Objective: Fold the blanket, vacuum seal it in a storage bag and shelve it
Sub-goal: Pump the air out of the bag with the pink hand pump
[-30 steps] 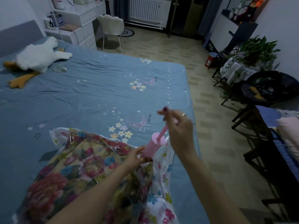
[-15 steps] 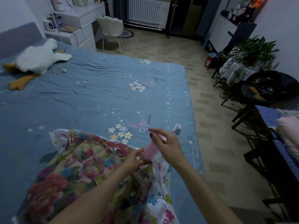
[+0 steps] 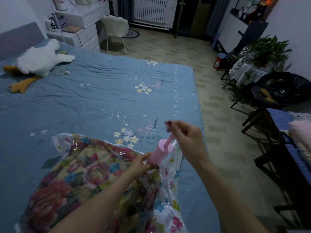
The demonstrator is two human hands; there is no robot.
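- Head view, pumping stage: the right hand (image 3: 185,137) pinches the handle at the top of the pink hand pump (image 3: 161,153), its plunger rod drawn part-way out of the barrel; half a second earlier the same hand sat low against the barrel with the rod pushed in, and a second earlier it was raised as now.
- The left hand (image 3: 140,163) grips the foot of the barrel, holding it on the storage bag (image 3: 170,179), presumably over the valve, which is hidden beneath the pump.
- The folded floral blanket (image 3: 67,180) lies inside the clear bag at the near corner of the bed (image 3: 94,98).
- Judgement: one full down-and-up stroke has been completed, so air is being drawn out; the bag film appears wrinkled over the blanket, yet the bundle remains bulky, suggesting more strokes are needed before shelving.
- A plush goose (image 3: 38,60) rests well apart at the head of the bed.
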